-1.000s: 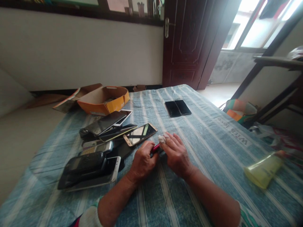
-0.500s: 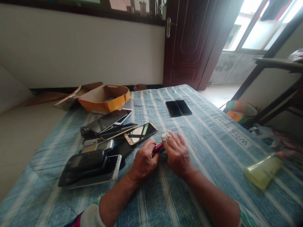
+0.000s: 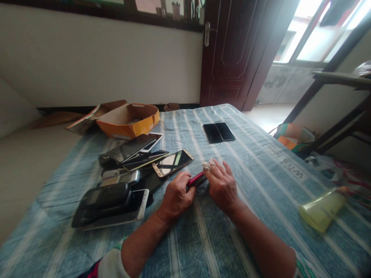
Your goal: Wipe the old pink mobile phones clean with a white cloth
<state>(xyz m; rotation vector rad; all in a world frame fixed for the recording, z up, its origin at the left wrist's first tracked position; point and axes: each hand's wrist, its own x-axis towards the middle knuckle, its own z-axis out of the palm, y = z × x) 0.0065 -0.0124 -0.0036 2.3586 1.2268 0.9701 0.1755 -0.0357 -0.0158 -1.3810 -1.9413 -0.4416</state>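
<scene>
A pink-edged phone [image 3: 196,178] is held by one end in my left hand [image 3: 177,196], whose fingers are wrapped round it. At the phone's far end is my right hand [image 3: 222,187], closed on a small white cloth [image 3: 206,165] that touches the phone's edge. Just beyond my left hand lies a gold-framed phone [image 3: 173,163], screen up. To its left is a pile of phones, with a black device [image 3: 108,197] on top of a white-edged one [image 3: 142,208].
An open orange box [image 3: 127,127] stands at the table's back left. Two black phones [image 3: 219,132] lie side by side farther back. A yellow translucent tube [image 3: 322,209] lies at the right. Striped cloth [image 3: 261,181] covers the table.
My right hand has moved slightly right and away from my left hand with the white cloth, and more of the pink edge shows. My left hand has stayed in place.
</scene>
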